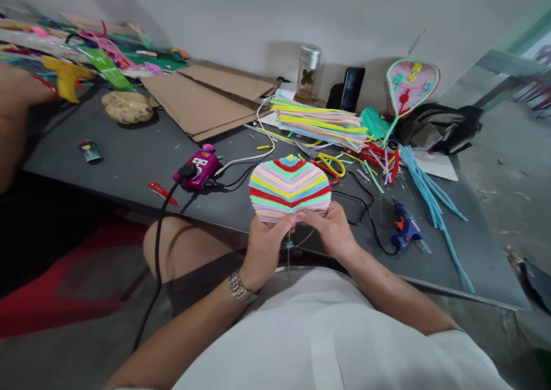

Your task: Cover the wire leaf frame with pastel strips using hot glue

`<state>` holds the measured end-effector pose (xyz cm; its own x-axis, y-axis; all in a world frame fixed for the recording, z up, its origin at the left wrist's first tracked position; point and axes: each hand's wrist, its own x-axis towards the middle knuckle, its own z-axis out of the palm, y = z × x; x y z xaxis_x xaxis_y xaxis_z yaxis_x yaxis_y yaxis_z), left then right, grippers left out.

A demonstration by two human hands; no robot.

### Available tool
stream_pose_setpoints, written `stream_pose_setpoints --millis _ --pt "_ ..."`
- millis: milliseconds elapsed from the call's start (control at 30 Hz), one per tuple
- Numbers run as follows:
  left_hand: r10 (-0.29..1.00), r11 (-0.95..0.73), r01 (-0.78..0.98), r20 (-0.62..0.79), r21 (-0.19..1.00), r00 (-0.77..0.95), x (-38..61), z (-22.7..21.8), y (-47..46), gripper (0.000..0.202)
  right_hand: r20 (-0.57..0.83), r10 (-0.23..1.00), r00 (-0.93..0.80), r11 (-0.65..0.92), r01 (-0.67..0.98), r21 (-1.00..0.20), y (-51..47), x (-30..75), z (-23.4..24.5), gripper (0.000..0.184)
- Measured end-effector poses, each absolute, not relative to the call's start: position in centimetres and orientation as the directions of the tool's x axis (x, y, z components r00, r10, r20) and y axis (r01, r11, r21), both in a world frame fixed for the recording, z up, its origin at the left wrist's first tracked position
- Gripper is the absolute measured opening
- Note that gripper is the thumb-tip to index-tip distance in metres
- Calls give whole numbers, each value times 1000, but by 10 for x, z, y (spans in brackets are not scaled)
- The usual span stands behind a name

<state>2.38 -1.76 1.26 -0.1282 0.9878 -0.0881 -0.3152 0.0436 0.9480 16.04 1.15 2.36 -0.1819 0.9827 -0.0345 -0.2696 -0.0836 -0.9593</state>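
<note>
A rounded panel of striped pipe cleaners (289,184), in yellow, red, mint, pink and blue chevrons, is held over the table's front edge. My left hand (269,241) grips its lower left edge, thumb on the front face. At the lower right edge my right hand (333,229) pinches it, thumb also on the front. Below the panel a thin wire stem with a small blue wrap (288,244) hangs between my hands. Beyond the panel lie yellow-handled scissors (331,163). A blue glue gun (404,226) rests to the right of my right hand.
A bundle of coloured pipe cleaners (321,123) lies behind the panel, with loose blue ones (434,198) at right. A purple power socket (198,169) with cables stands left. Cardboard (206,100), a bottle (307,71), a phone (353,89) and a decorated fan (412,86) are farther back. Another person's arm (19,100) is at far left.
</note>
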Motion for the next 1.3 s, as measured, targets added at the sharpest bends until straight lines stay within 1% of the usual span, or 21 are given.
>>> stream_pose_setpoints --millis 100,200,300,433,500,633,700,867,967,1067,1133,1200,1300 --pt "986 54 -349 -105 935 -127 26 17 -17 22 -70 990 -122 -106 -316 -943 13 162 26 23" --pt "982 61 -390 -125 919 -140 28 19 -17 19 -88 993 -72 -107 -329 -938 14 163 28 25" --pt "974 67 -393 -145 917 -172 28 16 -16 20 -86 989 -121 -119 -300 -946 15 165 27 24" --pt "974 54 -374 -132 926 -186 26 12 -17 22 -84 973 -215 -145 -283 -948 17 168 27 25" --pt "975 53 -383 -131 922 -180 25 12 -17 23 -95 970 -223 -159 -288 -944 17 170 28 27" --pt "971 54 -402 -143 914 -193 26 12 -17 26 -87 986 -140 -130 -341 -931 17 172 33 32" --pt "970 57 -411 -149 910 -194 25 12 -16 27 -89 988 -125 -126 -331 -935 18 174 35 31" --pt "976 98 -460 -176 882 -131 19 14 -12 30 -102 986 -129 -136 -289 -948 23 178 37 34" --pt "973 81 -491 -175 867 -149 12 16 -7 34 -92 991 -101 -117 -274 -955 28 180 34 34" --pt "970 70 -492 -173 868 -168 7 14 -3 34 -63 996 -64 -78 -273 -959 33 181 25 31" --pt "972 68 -496 -170 866 -164 6 12 -1 34 -50 998 -38 -58 -278 -959 36 181 20 32" --pt "975 71 -510 -168 857 -147 6 9 -1 35 -50 999 -16 -52 -277 -959 38 181 16 34" --pt "982 109 -544 -176 832 -73 8 7 -3 40 -68 998 -5 -66 -279 -958 42 183 14 35"
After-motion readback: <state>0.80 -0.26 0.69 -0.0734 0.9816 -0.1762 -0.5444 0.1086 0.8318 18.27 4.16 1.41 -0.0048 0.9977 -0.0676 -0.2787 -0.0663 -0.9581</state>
